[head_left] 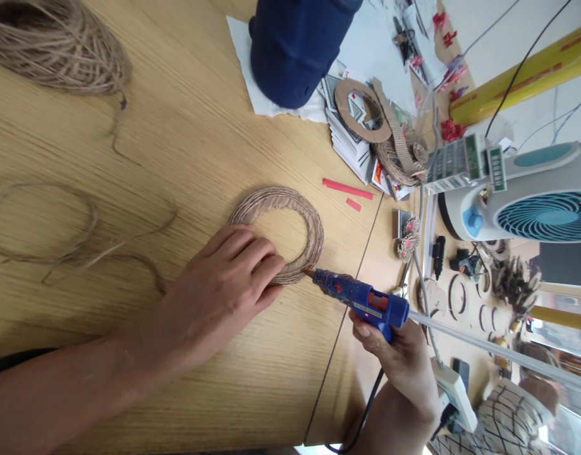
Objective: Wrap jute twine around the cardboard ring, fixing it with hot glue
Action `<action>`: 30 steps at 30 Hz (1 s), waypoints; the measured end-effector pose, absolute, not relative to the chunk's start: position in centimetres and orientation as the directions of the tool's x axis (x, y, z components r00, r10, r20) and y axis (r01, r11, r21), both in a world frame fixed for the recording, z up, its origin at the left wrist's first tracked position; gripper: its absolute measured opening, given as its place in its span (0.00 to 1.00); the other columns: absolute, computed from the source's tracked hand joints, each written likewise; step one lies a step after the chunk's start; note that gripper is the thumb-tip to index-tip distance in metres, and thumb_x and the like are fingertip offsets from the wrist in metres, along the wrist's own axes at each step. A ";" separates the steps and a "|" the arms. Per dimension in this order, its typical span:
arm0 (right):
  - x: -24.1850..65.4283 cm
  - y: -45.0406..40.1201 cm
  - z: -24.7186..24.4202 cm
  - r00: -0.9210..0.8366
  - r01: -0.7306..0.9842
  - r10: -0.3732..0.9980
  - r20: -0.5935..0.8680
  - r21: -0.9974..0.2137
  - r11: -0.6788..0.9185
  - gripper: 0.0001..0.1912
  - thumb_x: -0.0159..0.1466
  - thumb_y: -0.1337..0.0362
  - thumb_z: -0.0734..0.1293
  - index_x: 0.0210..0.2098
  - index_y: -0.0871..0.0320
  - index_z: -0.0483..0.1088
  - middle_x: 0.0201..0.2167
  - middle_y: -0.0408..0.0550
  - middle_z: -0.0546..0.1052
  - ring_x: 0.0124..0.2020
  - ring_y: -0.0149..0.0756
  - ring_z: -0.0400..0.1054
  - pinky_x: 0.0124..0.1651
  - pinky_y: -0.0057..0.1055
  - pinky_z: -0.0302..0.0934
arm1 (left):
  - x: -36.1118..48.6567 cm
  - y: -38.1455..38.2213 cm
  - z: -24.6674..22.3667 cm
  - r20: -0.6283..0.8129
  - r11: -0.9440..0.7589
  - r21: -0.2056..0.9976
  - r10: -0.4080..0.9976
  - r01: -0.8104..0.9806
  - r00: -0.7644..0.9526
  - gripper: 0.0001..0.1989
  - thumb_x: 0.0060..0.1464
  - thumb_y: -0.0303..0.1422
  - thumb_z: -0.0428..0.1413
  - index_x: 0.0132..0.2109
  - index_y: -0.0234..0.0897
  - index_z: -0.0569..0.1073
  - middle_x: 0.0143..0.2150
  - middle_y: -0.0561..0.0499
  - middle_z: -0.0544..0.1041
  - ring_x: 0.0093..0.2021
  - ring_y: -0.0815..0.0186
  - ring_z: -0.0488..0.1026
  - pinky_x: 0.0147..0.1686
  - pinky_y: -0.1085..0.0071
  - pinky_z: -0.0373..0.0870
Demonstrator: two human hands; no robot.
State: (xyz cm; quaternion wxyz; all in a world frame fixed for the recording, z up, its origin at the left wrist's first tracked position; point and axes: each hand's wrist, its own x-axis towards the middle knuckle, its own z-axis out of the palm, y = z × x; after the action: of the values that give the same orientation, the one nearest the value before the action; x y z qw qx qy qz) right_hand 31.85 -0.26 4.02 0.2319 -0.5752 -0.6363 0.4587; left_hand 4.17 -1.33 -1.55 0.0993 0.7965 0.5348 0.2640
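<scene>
A cardboard ring (313, 227) with twine laid in rows along its rim lies flat on the wooden table. My left hand (228, 278) is over its near left side, fingers bent and pressed on the rim. In my right hand (404, 360) is a blue hot glue gun (361, 300), held by its handle, with a small red light showing. The gun's nozzle points at the ring's lower right edge and appears to touch it. Loose twine (124, 243) trails across the table and runs under my left hand. A large twine ball (57, 47) sits at upper left.
A dark blue container (299, 50) stands on white paper. Beside it are playing cards (349, 148), a bare cardboard ring (363, 110) and red strips (347, 188). A fan (532, 189), a power strip (454, 392) and cables are at right, with a person in checked clothing (503, 417) beyond.
</scene>
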 end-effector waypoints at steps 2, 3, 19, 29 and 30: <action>31.7 -0.2 4.1 -0.222 0.525 0.948 -0.228 -0.847 -0.081 0.09 0.59 0.66 0.74 0.40 0.49 0.81 0.29 0.43 0.82 0.25 0.29 0.71 0.24 0.21 0.65 | 4.2 -1.3 -1.5 0.302 -0.403 0.441 0.908 0.802 0.290 0.08 0.59 0.32 0.59 0.45 0.35 0.72 0.41 0.47 0.74 0.47 0.54 0.70 0.53 0.52 0.71; 31.7 -0.2 4.1 -0.218 0.524 0.949 -0.228 -0.847 -0.083 0.09 0.60 0.66 0.74 0.40 0.49 0.81 0.29 0.43 0.82 0.24 0.29 0.71 0.23 0.21 0.65 | 4.1 -1.3 -1.5 0.299 -0.402 0.443 0.909 0.801 0.291 0.08 0.59 0.32 0.59 0.45 0.35 0.72 0.41 0.48 0.74 0.47 0.54 0.70 0.53 0.51 0.71; 31.9 -0.4 4.4 -0.214 0.587 0.949 -0.232 -0.807 -0.065 0.08 0.58 0.64 0.75 0.38 0.54 0.81 0.26 0.45 0.80 0.25 0.33 0.74 0.29 0.27 0.72 | 4.1 -1.3 -1.4 0.297 -0.412 0.432 0.905 0.802 0.305 0.09 0.59 0.32 0.59 0.46 0.35 0.72 0.42 0.47 0.74 0.48 0.53 0.70 0.53 0.52 0.71; 31.9 -0.2 4.4 -0.216 0.617 0.943 -0.252 -0.784 -0.068 0.09 0.61 0.59 0.74 0.38 0.57 0.80 0.26 0.46 0.79 0.25 0.33 0.71 0.27 0.27 0.69 | 4.1 -1.4 -1.6 0.313 -0.417 0.435 0.901 0.798 0.300 0.08 0.60 0.32 0.58 0.46 0.35 0.72 0.42 0.47 0.75 0.48 0.54 0.70 0.52 0.52 0.71; 32.0 -0.3 4.4 -0.219 0.623 0.943 -0.252 -0.780 -0.063 0.09 0.61 0.59 0.73 0.39 0.56 0.79 0.27 0.46 0.79 0.25 0.33 0.71 0.27 0.27 0.69 | 4.1 -1.4 -1.6 0.308 -0.415 0.439 0.903 0.797 0.301 0.08 0.60 0.32 0.58 0.46 0.35 0.72 0.42 0.47 0.75 0.48 0.53 0.70 0.52 0.51 0.71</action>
State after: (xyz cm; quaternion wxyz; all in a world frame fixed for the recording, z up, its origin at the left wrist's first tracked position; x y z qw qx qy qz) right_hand 32.03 -0.27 4.39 0.1897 -0.5952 -0.6575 0.4212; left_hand 4.07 -1.37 -1.56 0.1018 0.8001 0.5310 0.2599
